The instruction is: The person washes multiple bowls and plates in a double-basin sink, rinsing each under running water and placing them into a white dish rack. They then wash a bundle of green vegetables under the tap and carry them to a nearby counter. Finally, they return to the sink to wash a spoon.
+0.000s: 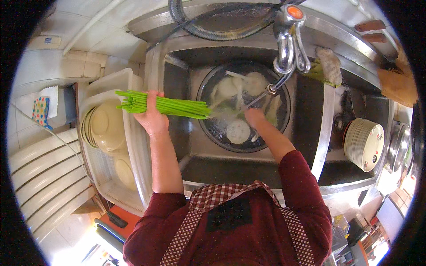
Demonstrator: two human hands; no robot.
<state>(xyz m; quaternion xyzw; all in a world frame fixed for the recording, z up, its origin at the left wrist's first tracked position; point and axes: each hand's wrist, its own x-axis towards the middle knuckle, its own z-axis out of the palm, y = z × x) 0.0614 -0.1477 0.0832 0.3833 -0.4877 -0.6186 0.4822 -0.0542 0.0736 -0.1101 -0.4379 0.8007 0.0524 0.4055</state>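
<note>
My left hand is closed around a bundle of thin green stalks, which lies level over the left side of the sink, its right end at the rim of a large dark round basin. The basin sits in the steel sink and holds water with pale round pieces and whitish strips in it. Over the basin is my right hand, at the lower end of a thin tube or hose that comes down by the chrome faucet. Its fingers are partly hidden, so their grip is unclear.
A white plastic crate with beige bowls stands left of the sink. In the right-hand sink compartment is a stack of plates. A cloth and green glove-like item drape over the divider. A braided hose loops behind the sink.
</note>
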